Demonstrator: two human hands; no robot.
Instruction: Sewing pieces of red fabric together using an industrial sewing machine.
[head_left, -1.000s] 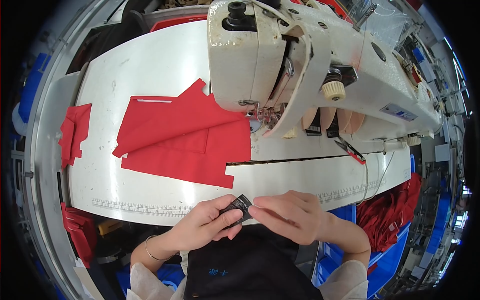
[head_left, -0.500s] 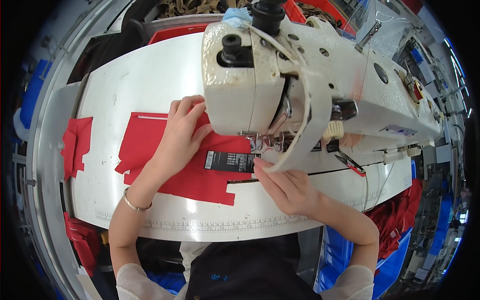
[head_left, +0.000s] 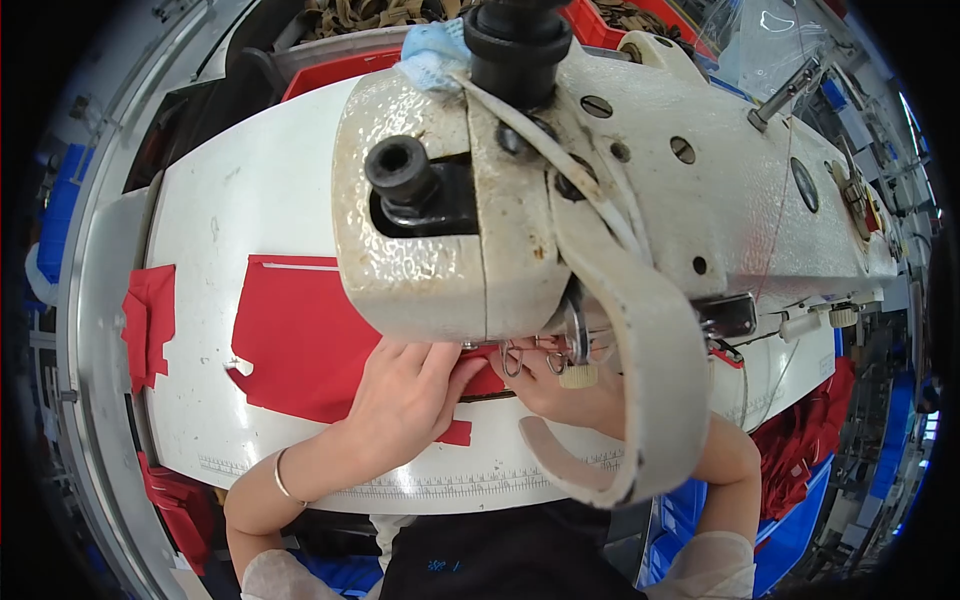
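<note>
Much bare tabletop (head_left: 250,180) beyond red cloth (head_left: 290,345) edge; left fingers (head_left: 438,368) on cloth.

"How was the left hand (head_left: 400,398) posed?"
"Palm down, its back uppermost, the thumb (head_left: 463,385) set apart, the fingertips hidden."
"And the right hand (head_left: 565,392)?"
"Just beside it, partly hidden."
"The arms?"
"The left forearm (head_left: 335,465) slanted inward; the right forearm (head_left: 725,452) did too, its wrist hidden."
</note>
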